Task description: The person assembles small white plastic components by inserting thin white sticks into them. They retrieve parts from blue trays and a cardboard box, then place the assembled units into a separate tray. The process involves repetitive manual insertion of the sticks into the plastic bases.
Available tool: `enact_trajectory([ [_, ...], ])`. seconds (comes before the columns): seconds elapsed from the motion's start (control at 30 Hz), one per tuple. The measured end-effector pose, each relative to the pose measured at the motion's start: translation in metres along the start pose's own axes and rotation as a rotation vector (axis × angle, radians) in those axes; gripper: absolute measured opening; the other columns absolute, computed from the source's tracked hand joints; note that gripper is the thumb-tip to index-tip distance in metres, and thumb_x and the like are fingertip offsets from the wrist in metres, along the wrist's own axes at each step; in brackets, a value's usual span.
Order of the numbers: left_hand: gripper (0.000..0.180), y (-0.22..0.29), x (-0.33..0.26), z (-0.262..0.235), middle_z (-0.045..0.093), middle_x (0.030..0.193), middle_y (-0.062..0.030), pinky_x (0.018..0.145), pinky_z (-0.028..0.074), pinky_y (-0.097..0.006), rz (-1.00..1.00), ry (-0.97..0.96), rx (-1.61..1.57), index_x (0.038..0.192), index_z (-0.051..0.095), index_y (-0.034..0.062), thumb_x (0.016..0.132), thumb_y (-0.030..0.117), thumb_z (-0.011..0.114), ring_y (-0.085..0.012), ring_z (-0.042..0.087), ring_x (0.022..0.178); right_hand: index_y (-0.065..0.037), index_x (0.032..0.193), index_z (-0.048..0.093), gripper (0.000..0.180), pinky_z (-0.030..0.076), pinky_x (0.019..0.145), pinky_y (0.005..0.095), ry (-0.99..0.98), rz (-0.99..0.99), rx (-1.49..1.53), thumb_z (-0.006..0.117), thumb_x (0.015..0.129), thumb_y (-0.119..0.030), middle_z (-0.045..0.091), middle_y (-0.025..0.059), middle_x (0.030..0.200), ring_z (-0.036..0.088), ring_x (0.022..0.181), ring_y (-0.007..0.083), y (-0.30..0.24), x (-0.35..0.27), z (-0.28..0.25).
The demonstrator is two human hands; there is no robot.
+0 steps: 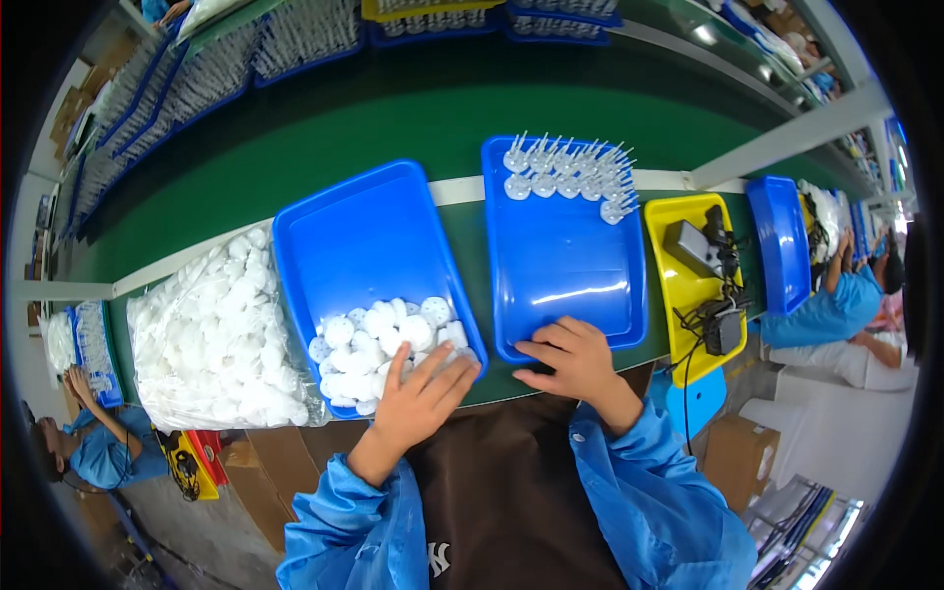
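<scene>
My left hand (423, 398) lies over a heap of small white round plastic pieces (364, 344), fingers spread. Some of these pieces show tiny holes. They fill the near end of a blue tray (364, 236); whether a piece is under my fingertips is hidden. At the near rim of a second blue tray (560, 280), my right hand (570, 364) rests with its fingers apart and nothing visible in them. Along that tray's far edge stand rows of whitish, translucent round pieces with thin upright stems (565, 177).
A clear bag of white pieces (216, 334) lies left of the trays. On the right, a yellow tray (673, 295) holds a grey box and black adapters with cables. Beyond runs a green belt (393, 118) with stacked filled trays (211, 84). Co-workers sit on both sides.
</scene>
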State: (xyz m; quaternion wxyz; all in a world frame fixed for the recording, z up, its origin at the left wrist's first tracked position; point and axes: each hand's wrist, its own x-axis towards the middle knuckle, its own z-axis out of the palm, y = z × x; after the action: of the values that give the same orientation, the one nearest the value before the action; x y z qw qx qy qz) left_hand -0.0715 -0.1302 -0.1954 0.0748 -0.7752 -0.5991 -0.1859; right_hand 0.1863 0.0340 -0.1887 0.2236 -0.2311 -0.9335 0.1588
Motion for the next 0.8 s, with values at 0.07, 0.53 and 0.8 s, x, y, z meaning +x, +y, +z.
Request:
enact_trajectory([
  [0.07,0.036,-0.008,-0.002,-0.002,0.072,0.134,0.0086,0.127,0.036,-0.062,0.057,-0.013,-0.059,0.132,0.077,0.0256,0.096,0.026,0.073,-0.0175,0.063,0.140,-0.020,0.099,0.084,0.031,0.057,0.069,0.0370,-0.044,-0.002,0.043,0.092,0.073,-0.035,0.070,-0.0026,0.095,0.068,0.082,0.0218,0.000,-0.001,-0.009],
  [0.53,0.059,-0.107,0.099,-0.130,0.065,0.149,-0.0126,0.126,0.034,-0.062,-0.330,0.163,-0.380,0.141,0.072,0.0200,0.087,0.037,0.084,-0.0323,0.061,0.143,-0.004,0.107,0.082,0.026,0.055,0.068,0.0389,0.499,-0.240,0.342,0.076,0.099,-0.028,0.078,0.0089,0.091,0.072,0.075,0.0241,-0.024,0.172,-0.184],
  [0.8,0.060,-0.111,0.099,-0.116,0.063,0.150,-0.0151,0.125,0.036,-0.061,-0.374,0.157,-0.279,0.144,0.069,0.0179,0.088,0.036,0.083,-0.0343,0.061,0.142,-0.005,0.111,0.081,0.029,0.056,0.070,0.0407,0.425,-0.460,0.323,0.077,0.098,-0.031,0.078,0.0106,0.097,0.072,0.080,0.0265,-0.034,0.190,-0.216],
])
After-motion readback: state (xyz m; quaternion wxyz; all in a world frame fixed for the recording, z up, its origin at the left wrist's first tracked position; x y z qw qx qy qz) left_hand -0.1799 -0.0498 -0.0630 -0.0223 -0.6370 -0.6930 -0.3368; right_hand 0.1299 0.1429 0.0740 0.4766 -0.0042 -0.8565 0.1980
